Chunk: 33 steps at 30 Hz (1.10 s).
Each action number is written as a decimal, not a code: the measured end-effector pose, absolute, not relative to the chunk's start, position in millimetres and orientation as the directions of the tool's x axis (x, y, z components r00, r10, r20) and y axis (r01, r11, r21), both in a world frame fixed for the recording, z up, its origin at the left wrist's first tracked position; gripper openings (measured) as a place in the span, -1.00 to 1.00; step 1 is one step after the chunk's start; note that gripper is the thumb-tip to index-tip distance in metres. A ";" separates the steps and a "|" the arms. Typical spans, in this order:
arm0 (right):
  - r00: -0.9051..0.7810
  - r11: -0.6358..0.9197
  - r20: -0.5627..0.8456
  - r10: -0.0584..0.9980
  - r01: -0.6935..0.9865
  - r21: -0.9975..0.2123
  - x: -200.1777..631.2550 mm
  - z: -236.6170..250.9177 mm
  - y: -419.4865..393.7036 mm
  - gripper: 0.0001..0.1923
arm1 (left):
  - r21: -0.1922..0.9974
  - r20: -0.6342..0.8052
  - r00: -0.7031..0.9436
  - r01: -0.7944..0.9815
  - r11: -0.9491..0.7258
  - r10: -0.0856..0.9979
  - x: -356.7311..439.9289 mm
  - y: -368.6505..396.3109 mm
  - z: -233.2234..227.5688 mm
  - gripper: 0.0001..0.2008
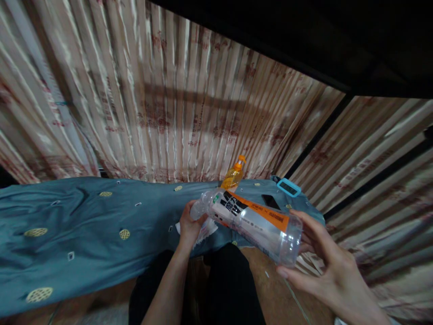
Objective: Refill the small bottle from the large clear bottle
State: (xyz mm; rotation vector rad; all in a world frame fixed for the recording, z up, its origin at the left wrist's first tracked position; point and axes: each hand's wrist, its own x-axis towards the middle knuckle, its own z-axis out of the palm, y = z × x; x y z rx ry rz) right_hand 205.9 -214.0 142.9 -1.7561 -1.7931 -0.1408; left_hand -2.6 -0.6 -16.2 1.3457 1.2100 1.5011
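Observation:
A clear plastic bottle [259, 221] with an orange and white label lies tilted across my lap, its base down to the right. My left hand [190, 225] is closed around the narrower clear plastic end at the left. At the other end, the thumb and fingers of my right hand [328, 259] grip the bottle's base from both sides. Below the bottle, partly covered by it and my left hand, a crumpled white wrapper [207, 229] rests on the cloth. Whether the bottle has a cap cannot be made out.
Behind the bottle stands a yellow pump bottle [233, 175] on the blue-green patterned cloth [88, 216]. Farther right are a dark phone-like slab [271, 202] and a light-blue digital clock [288, 187]. Pleated curtains [189, 99] hang close behind, with a dark pole [318, 135] at the right.

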 end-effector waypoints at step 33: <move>0.087 0.118 0.512 0.854 0.927 -0.356 205.2 139.3 -214.5 -0.19 | 0.971 0.240 -0.137 0.020 -0.240 0.961 -1.9 -1.4 -13.9 -0.60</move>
